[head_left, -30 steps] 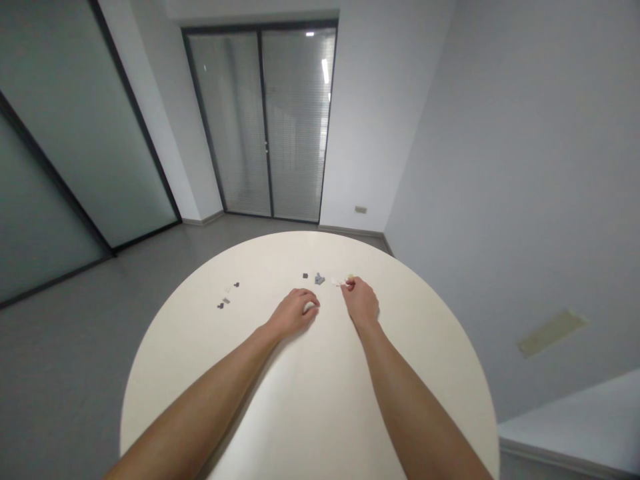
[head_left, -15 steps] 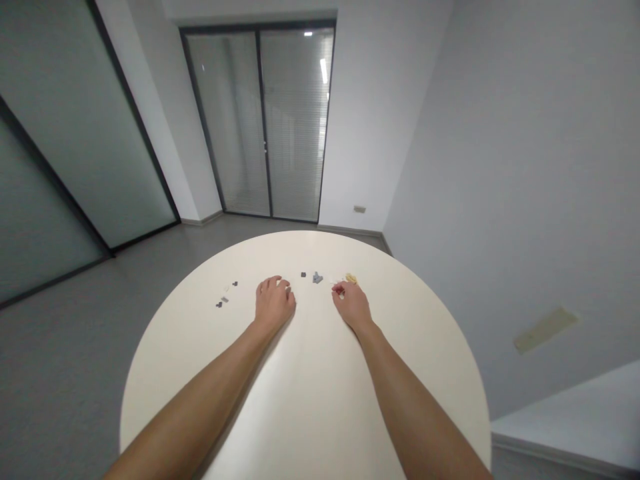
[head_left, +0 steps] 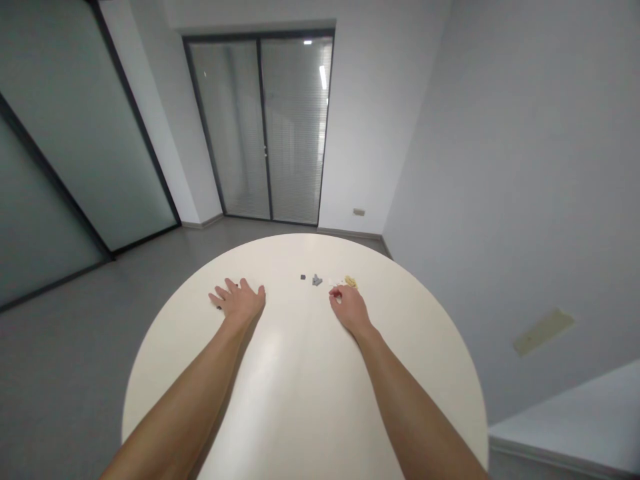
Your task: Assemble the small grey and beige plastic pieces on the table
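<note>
My left hand [head_left: 239, 300] is spread wide over the left part of the table, fingers apart. Beneath it lie small dark pieces [head_left: 219, 307], mostly covered by the fingers. My right hand [head_left: 351, 308] has thumb and fingers brought together in a pinch near a small pile of yellow pieces [head_left: 351, 281]. A reddish spot shows at its fingertips, too small to identify. Just beyond those fingers are tiny white pieces [head_left: 333, 283]. Between the two hands sit a heap of grey pieces [head_left: 317, 281] and a dark square piece [head_left: 303, 277].
A round, cream-white table [head_left: 300, 400] stands in front of me. Past its far edge are a glass door [head_left: 295, 133] with blinds and a pale wall. Frosted glass panels [head_left: 125, 167] rise on the left, and a grey wall [head_left: 525, 167] is close on the right.
My left hand has moved left and spread its fingers, now covering the small pieces that showed there before. The right hand stays pinched in nearly the same place.
</note>
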Tool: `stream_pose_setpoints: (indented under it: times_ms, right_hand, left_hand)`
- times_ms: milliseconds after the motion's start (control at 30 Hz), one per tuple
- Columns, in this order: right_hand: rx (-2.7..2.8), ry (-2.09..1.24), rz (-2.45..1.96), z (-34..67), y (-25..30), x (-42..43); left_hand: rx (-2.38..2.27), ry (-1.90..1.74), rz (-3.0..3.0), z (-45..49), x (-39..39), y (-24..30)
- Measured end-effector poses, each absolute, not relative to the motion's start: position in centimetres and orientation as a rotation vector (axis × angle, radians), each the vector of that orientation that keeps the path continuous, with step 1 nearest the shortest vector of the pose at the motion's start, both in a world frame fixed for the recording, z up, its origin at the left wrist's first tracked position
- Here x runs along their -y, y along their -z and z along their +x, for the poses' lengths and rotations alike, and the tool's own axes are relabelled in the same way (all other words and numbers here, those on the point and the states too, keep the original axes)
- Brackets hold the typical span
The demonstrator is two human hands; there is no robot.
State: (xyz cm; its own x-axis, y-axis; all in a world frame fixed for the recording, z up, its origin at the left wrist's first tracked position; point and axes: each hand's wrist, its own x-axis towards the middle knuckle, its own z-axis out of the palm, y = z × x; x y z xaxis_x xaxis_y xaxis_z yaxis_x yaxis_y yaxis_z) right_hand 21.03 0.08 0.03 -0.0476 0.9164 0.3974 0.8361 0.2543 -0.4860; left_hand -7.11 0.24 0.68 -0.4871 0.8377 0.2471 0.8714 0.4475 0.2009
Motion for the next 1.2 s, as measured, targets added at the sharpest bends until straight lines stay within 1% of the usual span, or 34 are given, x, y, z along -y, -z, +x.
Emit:
stream_pose_setpoints:
  times_ms: [167,300,500,633,733,833,1033,1200]
  right_hand:
    - [1.897,-0.164,-1.566,21.1,0.1,-0.2]
    - [1.907,-0.155,-1.567,21.1,0.1,-0.2]
    - [1.918,-0.154,-1.564,20.9,-0.2,0.1]
    - [1.930,-0.140,-1.560,20.8,-0.2,0.2]
    - [1.943,-0.126,-1.549,20.7,-0.2,0.4]
    - [1.954,-0.125,-1.551,20.6,-0.4,0.5]
    - [1.981,-0.124,-1.549,20.3,-0.8,1.0]
    - [1.998,-0.138,-1.505,20.1,-0.9,1.3]
  left_hand:
    - [2.463,0.445,-1.627,-5.8,0.1,-0.5]
    - [2.320,0.464,-1.821,-2.9,1.4,-0.5]
    - [1.924,0.683,-2.280,1.2,2.9,-0.4]
    - [1.604,0.765,-2.618,1.2,2.7,-0.3]
    - [1.479,0.824,-2.800,0.6,2.1,0.1]
    - [1.356,0.967,-2.948,0.4,1.5,0.8]
    - [1.424,1.188,-3.037,0.7,0.9,0.9]
    - [1.519,1.179,-2.919,-0.1,0.9,0.0]
